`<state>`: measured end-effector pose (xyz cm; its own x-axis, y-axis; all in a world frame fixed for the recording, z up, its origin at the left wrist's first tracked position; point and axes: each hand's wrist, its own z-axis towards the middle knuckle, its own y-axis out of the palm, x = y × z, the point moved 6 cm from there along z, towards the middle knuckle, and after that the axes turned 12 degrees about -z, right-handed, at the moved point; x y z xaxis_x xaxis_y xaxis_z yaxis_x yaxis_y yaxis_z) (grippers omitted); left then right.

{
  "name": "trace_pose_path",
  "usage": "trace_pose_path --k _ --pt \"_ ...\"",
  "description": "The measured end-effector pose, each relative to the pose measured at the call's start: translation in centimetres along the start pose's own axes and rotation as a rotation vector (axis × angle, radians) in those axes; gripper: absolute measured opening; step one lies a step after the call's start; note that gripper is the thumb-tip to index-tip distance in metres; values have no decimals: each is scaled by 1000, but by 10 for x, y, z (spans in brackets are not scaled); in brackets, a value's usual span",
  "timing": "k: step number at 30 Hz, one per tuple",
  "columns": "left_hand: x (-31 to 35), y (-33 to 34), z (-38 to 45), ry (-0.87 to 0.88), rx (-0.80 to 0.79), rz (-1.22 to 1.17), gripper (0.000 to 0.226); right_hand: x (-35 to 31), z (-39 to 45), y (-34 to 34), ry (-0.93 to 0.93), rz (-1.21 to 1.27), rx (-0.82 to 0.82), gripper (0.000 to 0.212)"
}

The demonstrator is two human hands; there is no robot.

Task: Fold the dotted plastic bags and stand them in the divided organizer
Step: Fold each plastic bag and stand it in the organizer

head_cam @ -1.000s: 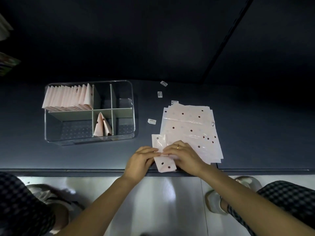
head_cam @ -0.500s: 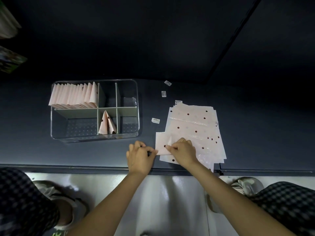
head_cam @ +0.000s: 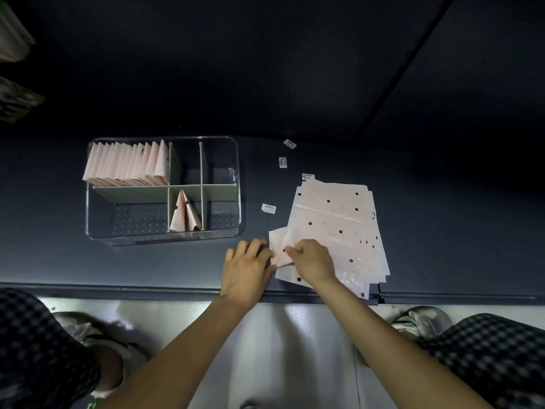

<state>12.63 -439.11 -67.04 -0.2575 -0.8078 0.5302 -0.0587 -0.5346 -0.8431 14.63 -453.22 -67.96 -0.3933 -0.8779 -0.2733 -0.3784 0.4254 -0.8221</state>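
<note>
A small folded pink dotted bag (head_cam: 280, 246) lies on the dark table at the left edge of a flat stack of dotted bags (head_cam: 339, 228). My right hand (head_cam: 312, 261) pinches the folded bag's flap with curled fingers. My left hand (head_cam: 247, 264) rests beside it, its fingertips touching the bag's left edge. The clear divided organizer (head_cam: 236, 184) stands to the left. Its back-left compartment holds several upright folded bags (head_cam: 126, 163). One folded bag (head_cam: 184, 214) stands in the front middle compartment.
Three small white labels (head_cam: 268, 208) (head_cam: 282, 162) (head_cam: 289, 144) lie on the table between organizer and stack, and another (head_cam: 308, 176) sits at the stack's far edge. The table's front edge (head_cam: 118, 289) runs below my hands. My knees and shoes show beneath it.
The bag went from a longer strip to a smaller folded piece. My left hand drew away from it half a second ago and has come back to its left edge. The right hand keeps its pinch.
</note>
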Motion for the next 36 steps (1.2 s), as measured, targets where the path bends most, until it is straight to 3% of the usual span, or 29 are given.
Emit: trace_pose_path --k 3,7,8,10,12,14,17,19,22,25,26,27,29,31,36 --pt "-6 1 -2 -54 -3 -73 34 -2 1 -4 -8 145 -43 42" --pt "-1 -8 -3 -9 67 -261 53 0 0 -4 44 517 -130 33" --pt "-5 -9 -2 -98 78 -432 55 -1 -1 -6 41 564 -131 34" --pt "-16 -3 -5 -437 70 -896 59 -2 -3 -11 11 624 -124 35" --pt "-17 7 -10 -721 -40 -1220 54 -6 -7 -14 -31 664 -134 34" --pt "-14 10 -12 -826 -87 -1406 35 -12 -12 -13 -81 670 -153 33" --pt "-19 -2 -10 -931 86 -1503 13 -21 -19 -10 -128 647 -166 32" --pt "-26 -14 -7 -880 163 -1402 16 -25 -22 -8 -142 647 -178 31" --pt "-32 -45 1 -613 174 -1073 18 -37 -27 -14 -196 572 -122 15" --pt "-30 -75 8 -302 49 -614 17 -54 -30 -38 -382 294 70 78" --pt "-27 -81 11 -202 -23 -439 20 -64 -33 -46 -488 175 114 86" --pt "-24 -86 14 -110 -93 -283 23 -76 -38 -53 -603 60 142 82" --pt "-23 -94 20 23 -183 -75 29 -95 -42 -56 -757 -152 167 48" --pt "-27 -103 24 78 -193 -11 30 -109 -43 -52 -776 -267 150 21" --pt "-69 -133 24 -57 130 -79 24 -127 -32 -55 -595 -166 242 7"
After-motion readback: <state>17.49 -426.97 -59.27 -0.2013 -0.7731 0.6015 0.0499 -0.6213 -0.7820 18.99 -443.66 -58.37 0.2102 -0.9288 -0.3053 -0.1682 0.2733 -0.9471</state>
